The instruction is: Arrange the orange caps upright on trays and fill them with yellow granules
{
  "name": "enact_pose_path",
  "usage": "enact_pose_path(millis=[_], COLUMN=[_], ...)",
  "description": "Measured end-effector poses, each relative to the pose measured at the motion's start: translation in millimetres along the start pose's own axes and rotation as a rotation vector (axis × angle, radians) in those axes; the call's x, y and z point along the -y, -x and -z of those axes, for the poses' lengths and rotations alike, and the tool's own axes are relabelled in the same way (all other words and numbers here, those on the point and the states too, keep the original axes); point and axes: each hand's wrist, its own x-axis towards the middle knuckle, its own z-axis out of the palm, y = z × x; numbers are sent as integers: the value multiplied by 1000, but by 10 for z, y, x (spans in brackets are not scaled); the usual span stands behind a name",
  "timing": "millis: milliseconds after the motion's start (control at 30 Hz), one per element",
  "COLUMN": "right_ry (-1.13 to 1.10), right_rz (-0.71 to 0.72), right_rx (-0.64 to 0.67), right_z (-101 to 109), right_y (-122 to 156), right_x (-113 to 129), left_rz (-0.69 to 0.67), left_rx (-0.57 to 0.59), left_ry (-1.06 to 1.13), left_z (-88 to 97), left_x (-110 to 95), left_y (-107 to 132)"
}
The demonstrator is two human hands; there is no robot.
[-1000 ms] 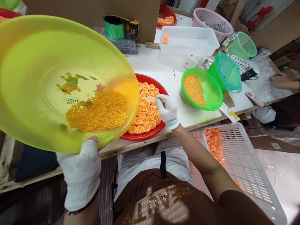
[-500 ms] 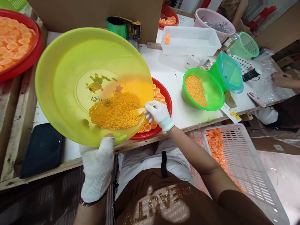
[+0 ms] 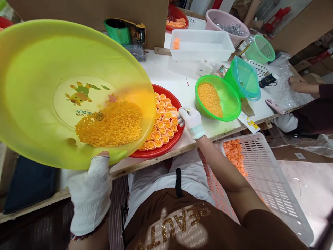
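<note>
My left hand (image 3: 91, 191), in a white glove with the thumb tip bare, grips the near rim of a large yellow-green basin (image 3: 33, 66). The basin is tilted, and small yellow beads (image 3: 114, 123) lie heaped on its right side. Between the gloved fingers of my right hand (image 3: 192, 121) is a small pale spoon (image 3: 171, 114), partly blurred. Its bowl is over a red tray (image 3: 179, 133) of little orange cups (image 3: 161, 131). Several nearer cups have yellow bits inside. The basin hides the tray's left part.
A green bowl (image 3: 234, 107) with yellow beads stands right of the tray, beside a teal container (image 3: 247, 80). Behind are a white bin (image 3: 205, 45) and a pink basin (image 3: 223, 17). A crate (image 3: 270, 173) is below the table edge. Another person's hand (image 3: 296, 84) is at right.
My right hand has moved the spoon out of the basin, rightward over the cups. The basin has shifted left in view, uncovering more of the red tray.
</note>
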Motion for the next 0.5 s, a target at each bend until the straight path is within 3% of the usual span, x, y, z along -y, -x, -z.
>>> enact_pose_path(millis=[133, 267, 367, 500], right_ry=[344, 562, 503, 337], right_rz=[372, 792, 848, 725], right_rx=[-1, 43, 1, 79], right_z=[5, 8, -57, -335], right_y=[-18, 22, 127, 287], right_x=[-169, -200, -67, 128], left_rz=[22, 17, 18, 35], left_rx=[-75, -102, -83, -78], left_ry=[192, 190, 161, 141], left_z=[-34, -41, -25, -46], left_x=[-125, -183, -145, -69], left_y=[-16, -10, -8, 11])
